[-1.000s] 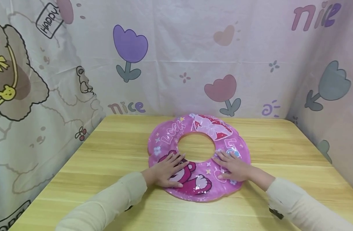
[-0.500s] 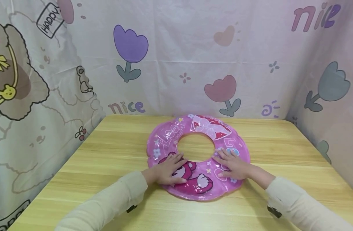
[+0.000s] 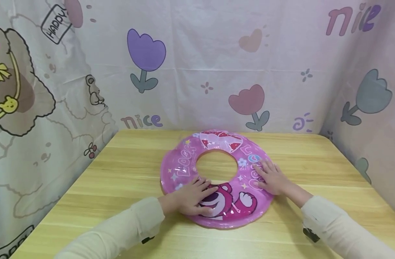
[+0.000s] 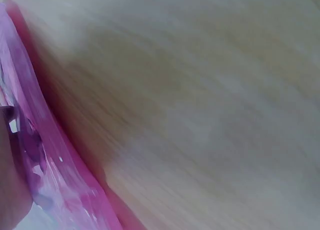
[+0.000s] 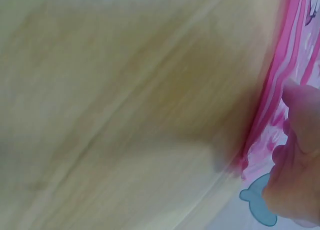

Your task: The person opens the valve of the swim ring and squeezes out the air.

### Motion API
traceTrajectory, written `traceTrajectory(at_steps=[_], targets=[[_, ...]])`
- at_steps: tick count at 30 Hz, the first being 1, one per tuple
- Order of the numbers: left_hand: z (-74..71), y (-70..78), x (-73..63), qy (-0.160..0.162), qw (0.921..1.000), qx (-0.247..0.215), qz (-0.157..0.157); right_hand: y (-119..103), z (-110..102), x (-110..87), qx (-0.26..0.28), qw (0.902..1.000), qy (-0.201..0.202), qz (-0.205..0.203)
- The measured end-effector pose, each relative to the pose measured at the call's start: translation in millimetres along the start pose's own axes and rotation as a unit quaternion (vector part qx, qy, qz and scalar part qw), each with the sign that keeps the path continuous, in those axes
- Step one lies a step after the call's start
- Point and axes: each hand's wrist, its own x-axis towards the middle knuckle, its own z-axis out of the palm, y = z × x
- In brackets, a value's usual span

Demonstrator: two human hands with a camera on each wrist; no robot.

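A pink inflatable swim ring [image 3: 181, 158], printed with a bear, stars, a bow and lettering, lies flat on the wooden table [image 3: 119, 169]. My left hand [image 3: 194, 197] rests on its near left part, fingers spread over the bear print. On the ring's right side lies my right hand [image 3: 272, 178], its fingers fairly straight on the lettering. In the left wrist view, the ring's edge [image 4: 65, 155] and a bit of the hand show at the left. The right wrist view has the right hand [image 5: 300, 150] against the ring's pink rim [image 5: 275, 84].
A patterned cloth [image 3: 200, 46] with tulips and words hangs behind the table and along both sides. Small dark objects sit under each sleeve cuff, one [image 3: 310, 234] at the right wrist. Wood surface surrounds the ring.
The swim ring has turned counterclockwise and shifted slightly left; its bow print moved left and the bear moved right. My right hand has moved a little right and up.
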Motion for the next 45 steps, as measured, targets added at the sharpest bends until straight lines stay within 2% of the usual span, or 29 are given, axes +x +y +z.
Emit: traceTrajectory(at_steps=[6, 10, 12, 15, 19, 25, 30, 36, 41, 45], targets=[[-1.7, 13.7, 1.6, -0.012, 0.9998, 0.015, 0.010, 8, 0, 2.6, -0.034, 0.9987, 0.002, 0.036], [-5.2, 19.0, 2.3, -0.014, 0.9994, 0.029, 0.011, 7, -1, 3.7, -0.062, 0.9972, 0.016, 0.038], [-7.7, 18.2, 2.2, -0.014, 0.9997, 0.021, 0.006, 4, 0, 3.4, -0.078, 0.9961, 0.028, 0.029], [-12.5, 11.5, 1.2, -0.008, 1.0000, 0.000, -0.004, -7, 2, 0.8, -0.097, 0.9940, 0.052, -0.001], [-19.3, -4.7, 0.9, 0.001, 0.9993, -0.017, -0.032, -34, 6, -7.2, -0.074, 0.9933, 0.071, -0.054], [-26.9, -26.6, 0.9, 0.006, 0.9969, -0.008, -0.078, -78, 13, -26.0, -0.012, 0.9968, 0.018, -0.077], [-26.3, -32.9, -0.9, -0.003, 0.9967, 0.005, -0.081, -98, 21, -36.1, -0.003, 0.9958, 0.001, -0.091], [-26.1, -31.3, -0.5, -0.008, 0.9961, 0.013, -0.086, -94, 24, -36.3, -0.006, 0.9955, -0.025, -0.091], [-28.6, -26.8, 0.3, -0.003, 0.9963, 0.027, -0.081, -76, 18, -30.5, -0.008, 0.9939, -0.056, -0.094], [-30.9, -21.6, 1.6, -0.001, 0.9967, 0.043, -0.070, -61, 11, -26.2, 0.005, 0.9931, -0.064, -0.099]])
